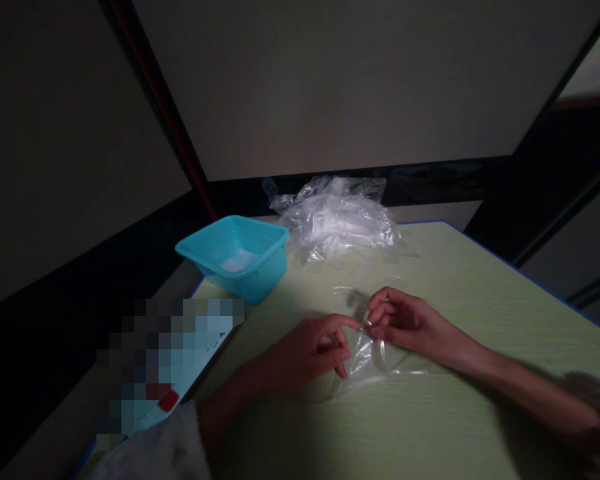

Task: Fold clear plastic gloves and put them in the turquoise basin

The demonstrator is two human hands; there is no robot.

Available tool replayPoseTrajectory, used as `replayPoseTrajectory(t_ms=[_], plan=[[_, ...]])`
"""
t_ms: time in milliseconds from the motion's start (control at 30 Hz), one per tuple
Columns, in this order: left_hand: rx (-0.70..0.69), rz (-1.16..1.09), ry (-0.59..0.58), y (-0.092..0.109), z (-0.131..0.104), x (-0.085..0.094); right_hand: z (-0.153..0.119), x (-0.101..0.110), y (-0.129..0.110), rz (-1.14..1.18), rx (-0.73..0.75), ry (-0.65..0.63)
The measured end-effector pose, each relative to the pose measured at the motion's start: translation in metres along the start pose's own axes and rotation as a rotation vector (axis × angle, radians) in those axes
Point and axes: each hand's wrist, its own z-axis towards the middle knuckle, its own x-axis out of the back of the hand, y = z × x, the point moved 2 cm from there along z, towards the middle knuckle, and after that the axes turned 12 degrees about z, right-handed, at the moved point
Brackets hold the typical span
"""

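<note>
A clear plastic bag (367,360) lies low over the table in front of me, its top edge raised between my hands. My right hand (405,320) pinches that edge between thumb and fingertips. From the left, my left hand (313,350) reaches in with its index finger stretched out, the tip at the bag's edge close to the right fingertips. Its thumb stands apart from that finger and the others are bent. The bag's see-through film makes its full outline hard to make out.
A heap of clear plastic bags (335,220) lies at the table's far edge. Left of it stands a turquoise basin (260,283) with something whitish inside. A blurred-out flat object (180,373) is at the left edge. The pale green table (480,287) has blue edging; dark-trimmed panels rise behind.
</note>
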Motion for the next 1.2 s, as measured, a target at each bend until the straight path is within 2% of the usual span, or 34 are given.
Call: replayPoseTrajectory(t_ms=[400,533,667,767,900,1200], plan=[[-0.048,0.006,0.021,-0.003,0.001,0.0,-0.001,-0.003,0.003,-0.176,0.079,0.052],[-0.105,0.265,0.115,0.0,0.0,0.003,-0.003,-0.004,-0.004,-0.33,0.119,0.075],[-0.33,0.603,0.164,0.005,-0.004,0.002,-0.005,-0.002,-0.01,-0.404,0.204,0.147],[-0.452,0.827,0.126,0.008,-0.007,-0.005,-0.005,-0.001,-0.011,-0.429,0.223,0.17],[-0.534,1.008,0.033,0.006,-0.007,-0.013,-0.006,-0.003,-0.011,-0.439,0.221,0.151],[-0.456,1.032,-0.111,-0.001,-0.006,-0.016,-0.006,-0.003,-0.011,-0.45,0.224,0.147]])
